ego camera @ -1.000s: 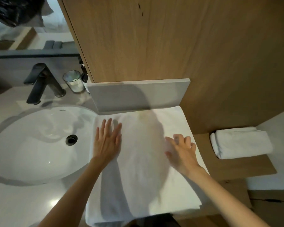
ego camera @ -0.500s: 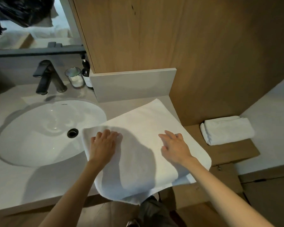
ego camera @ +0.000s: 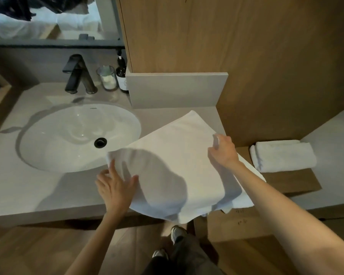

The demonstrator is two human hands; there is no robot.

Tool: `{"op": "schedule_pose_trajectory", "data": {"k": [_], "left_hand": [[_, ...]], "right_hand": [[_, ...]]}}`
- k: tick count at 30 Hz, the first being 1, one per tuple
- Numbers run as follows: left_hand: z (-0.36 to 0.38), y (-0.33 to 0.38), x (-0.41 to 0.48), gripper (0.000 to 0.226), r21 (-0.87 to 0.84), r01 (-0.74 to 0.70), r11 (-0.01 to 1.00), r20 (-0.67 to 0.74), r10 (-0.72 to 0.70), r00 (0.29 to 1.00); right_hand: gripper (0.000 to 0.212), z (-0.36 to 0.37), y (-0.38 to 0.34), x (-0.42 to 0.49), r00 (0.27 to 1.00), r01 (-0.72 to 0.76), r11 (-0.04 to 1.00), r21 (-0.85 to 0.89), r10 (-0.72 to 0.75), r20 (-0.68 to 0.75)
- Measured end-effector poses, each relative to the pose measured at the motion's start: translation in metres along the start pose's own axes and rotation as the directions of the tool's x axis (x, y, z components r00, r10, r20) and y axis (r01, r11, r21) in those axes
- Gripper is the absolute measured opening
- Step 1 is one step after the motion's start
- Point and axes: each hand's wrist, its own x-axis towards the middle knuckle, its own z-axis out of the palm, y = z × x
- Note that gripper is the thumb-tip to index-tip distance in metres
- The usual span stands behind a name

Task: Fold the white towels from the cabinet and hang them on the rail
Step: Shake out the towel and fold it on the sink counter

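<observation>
So the white towel (ego camera: 179, 159) is spread flat on the bench (ego camera: 38, 185), just right of the sink (ego camera: 58, 135) and turned at an angle. One corner points toward the back wall. Its left corner slightly overlaps the sink rim, and the near edge droops over the front of the bench.

The right hand (ego camera: 222, 150) has its grip pinched on the towel's right edge, with a bit of white cloth poking up between the fingers. The left hand (ego camera: 115, 181) is on the near-left edge, grip apart: fingers spread and fairly straight, thumb lying on top of the cloth. Can't really tell if any fingers are tucked under.

Off to the right, a folded towel (ego camera: 282, 155) sits on a lower wooden shelf (ego camera: 286, 181), apart from the spread one.

Behind the sink there's a dark faucet (ego camera: 77, 74), then a glass jar (ego camera: 107, 78) and a dark bottle (ego camera: 121, 74) right beside each other. The person's shoes (ego camera: 177, 233) show on the floor below.
</observation>
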Motion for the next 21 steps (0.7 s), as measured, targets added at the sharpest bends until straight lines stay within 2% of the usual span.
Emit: {"op": "schedule_pose_trajectory", "data": {"k": [3, 7, 9, 11, 13, 15, 17, 21], "left_hand": [[0.004, -0.004, -0.008, 0.090, -0.061, 0.168, 0.984, 0.000, -0.168, 0.986], [0.016, -0.010, -0.020, 0.078, 0.019, 0.259, 0.966, 0.004, -0.259, 0.966], [0.018, -0.009, -0.025, 0.074, 0.023, 0.263, 0.964, -0.003, -0.263, 0.965], [0.017, -0.007, -0.029, 0.060, 0.039, 0.231, 0.972, 0.003, -0.231, 0.973], [0.017, -0.005, -0.028, 0.045, 0.016, 0.179, 0.984, 0.018, -0.179, 0.984], [0.016, -0.002, -0.021, 0.035, -0.088, 0.144, 0.986, 0.058, -0.139, 0.989], [0.011, 0.005, -0.008, 0.029, -0.247, 0.162, 0.955, 0.137, -0.131, 0.982], [-0.009, 0.031, 0.026, 0.036, -0.441, 0.193, 0.877, 0.178, -0.125, 0.976]], "right_hand": [[0.074, -0.005, 0.005, 0.017, 0.992, -0.119, 0.992, 0.051, 0.117, 0.043], [0.084, -0.013, 0.007, 0.035, 0.974, -0.217, 0.969, 0.119, 0.206, 0.093], [0.080, -0.017, 0.009, 0.043, 0.965, -0.251, 0.954, 0.164, 0.234, 0.116], [0.072, -0.019, 0.009, 0.048, 0.954, -0.284, 0.939, 0.192, 0.257, 0.155], [0.055, -0.017, 0.013, 0.053, 0.949, -0.293, 0.936, 0.193, 0.260, 0.179], [0.041, -0.017, 0.016, 0.054, 0.953, -0.288, 0.928, 0.238, 0.253, 0.169], [0.039, -0.018, 0.021, 0.053, 0.959, -0.276, 0.903, 0.330, 0.235, 0.159], [0.032, -0.035, 0.029, 0.042, 0.976, -0.217, 0.895, 0.390, 0.194, 0.098]]}}
